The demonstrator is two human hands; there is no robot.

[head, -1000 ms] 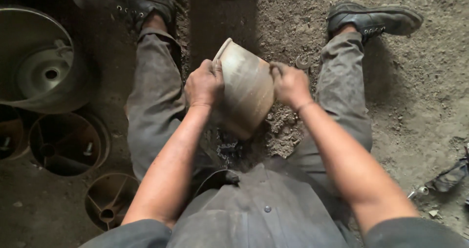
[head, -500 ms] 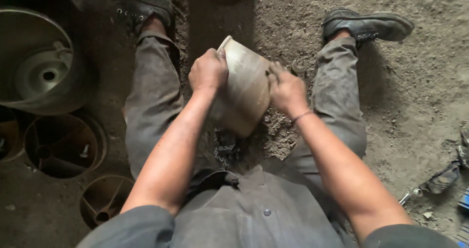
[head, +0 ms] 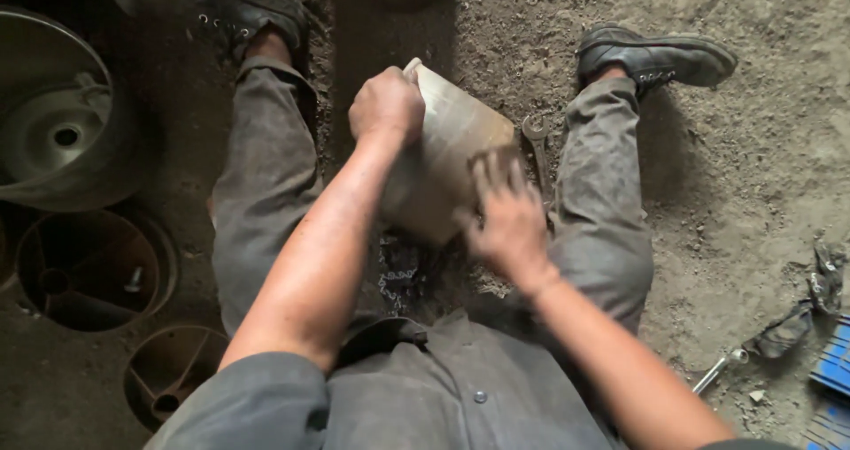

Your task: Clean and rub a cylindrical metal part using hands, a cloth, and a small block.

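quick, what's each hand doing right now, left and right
Left hand: closed in a grip on the rim of the metal cone.
Right hand: open, fingers spread flat on the cone's side; blurred.

Tilted metal bowl-shaped shell: dull grey-tan, faint paler bands running around its wall. Trousers beside the shell: dusty grey-brown. Lace-up shoe right of the shell: black. Round metal drum left of the shell: grey; rusty brown cone-shaped fittings below it.
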